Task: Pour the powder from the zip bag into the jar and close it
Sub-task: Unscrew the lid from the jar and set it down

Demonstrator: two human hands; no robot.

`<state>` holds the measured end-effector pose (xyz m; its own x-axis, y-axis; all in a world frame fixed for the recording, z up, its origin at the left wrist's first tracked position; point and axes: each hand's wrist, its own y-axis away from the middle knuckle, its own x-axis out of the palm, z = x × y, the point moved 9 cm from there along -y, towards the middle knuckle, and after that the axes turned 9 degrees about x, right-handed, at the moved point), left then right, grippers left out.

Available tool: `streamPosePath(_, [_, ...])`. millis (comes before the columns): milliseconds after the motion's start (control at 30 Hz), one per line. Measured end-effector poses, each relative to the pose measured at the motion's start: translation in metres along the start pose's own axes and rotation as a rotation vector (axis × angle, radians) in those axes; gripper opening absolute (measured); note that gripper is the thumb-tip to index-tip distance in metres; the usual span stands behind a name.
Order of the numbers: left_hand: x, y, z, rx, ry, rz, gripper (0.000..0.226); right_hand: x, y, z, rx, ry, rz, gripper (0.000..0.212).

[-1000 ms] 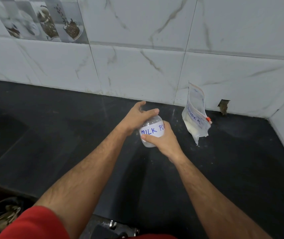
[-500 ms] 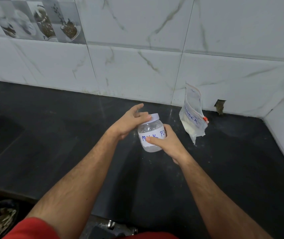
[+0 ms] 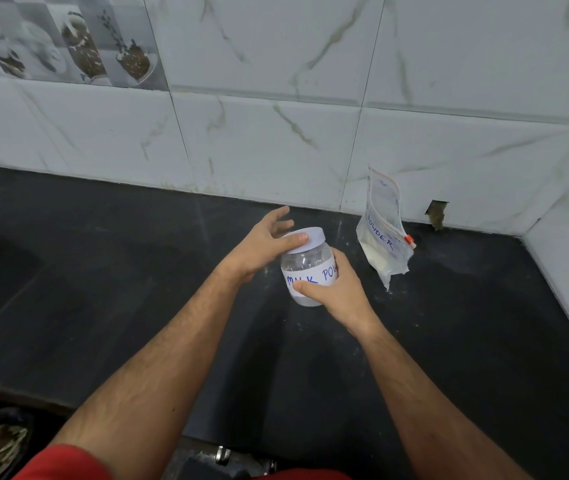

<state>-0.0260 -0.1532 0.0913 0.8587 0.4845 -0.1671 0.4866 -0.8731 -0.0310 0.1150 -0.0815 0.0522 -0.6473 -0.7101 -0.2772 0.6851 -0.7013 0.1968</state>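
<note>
One clear labelled plastic jar (image 3: 307,271) is clasped by the right hand (image 3: 340,294), fingers curled, near the back edge of the black countertop (image 3: 120,271), so its white lid (image 3: 307,235) can be worked by the spread-fingered left hand (image 3: 260,245).

"MILK POW" in blue on the jar (image 3: 305,265), "POWDER" on the plastic bag (image 3: 385,237)

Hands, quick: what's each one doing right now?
Left hand: open, thumb touching the white lid.
Right hand: gripping the milk powder jar.

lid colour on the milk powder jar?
White. The lid sits on the clear jar, which has a white label with blue lettering. The head view shows it best.
</note>
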Motion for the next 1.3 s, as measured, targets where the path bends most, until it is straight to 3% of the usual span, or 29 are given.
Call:
streamPosePath(367, [0.003,0.000,-0.004,0.001,-0.035,0.009,0.070,-0.012,-0.007,-0.001,0.020,0.033,-0.075,0.087])
streamPosePath(600, [0.009,-0.009,-0.008,0.036,-0.031,0.025,0.087,0.001,0.002,0.005,-0.012,0.055,-0.015,0.083])
streamPosePath(867, [0.005,-0.008,-0.006,0.028,-0.095,0.034,0.065,-0.017,-0.006,0.002,0.013,0.059,-0.084,0.085])
streamPosePath(1133, [0.008,-0.012,-0.016,0.071,-0.140,0.065,0.077,0.002,0.003,0.008,-0.034,0.128,-0.040,0.079])
streamPosePath(1300, [0.013,-0.010,-0.018,0.072,-0.180,0.093,0.045,0.005,0.002,0.004,-0.032,0.147,-0.044,0.079])
